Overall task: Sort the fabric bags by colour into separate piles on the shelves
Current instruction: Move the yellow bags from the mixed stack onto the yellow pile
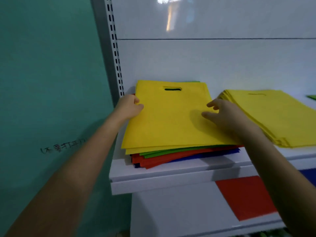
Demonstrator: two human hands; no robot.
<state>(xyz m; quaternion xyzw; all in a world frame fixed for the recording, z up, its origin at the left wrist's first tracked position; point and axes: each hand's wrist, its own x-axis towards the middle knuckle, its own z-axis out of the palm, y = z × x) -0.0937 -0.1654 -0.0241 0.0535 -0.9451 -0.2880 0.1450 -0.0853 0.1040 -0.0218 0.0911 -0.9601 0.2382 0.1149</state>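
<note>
A mixed stack of fabric bags point(171, 156) lies on the left of the white shelf point(153, 170), with green, red and blue layers showing under a yellow bag point(167, 117) on top. My left hand point(129, 106) pinches the yellow bag's left edge. My right hand point(222, 113) hovers over the bag's right side with fingers loosely spread; whether it touches the fabric I cannot tell. To the right lies a pile of yellow bags point(273, 117).
A green bag's corner point(312, 97) shows at the far right of the shelf. On the lower shelf lie a red bag point(246, 197) and a blue one point(307, 175). A teal wall point(51, 82) and a slotted upright point(116, 48) bound the left side.
</note>
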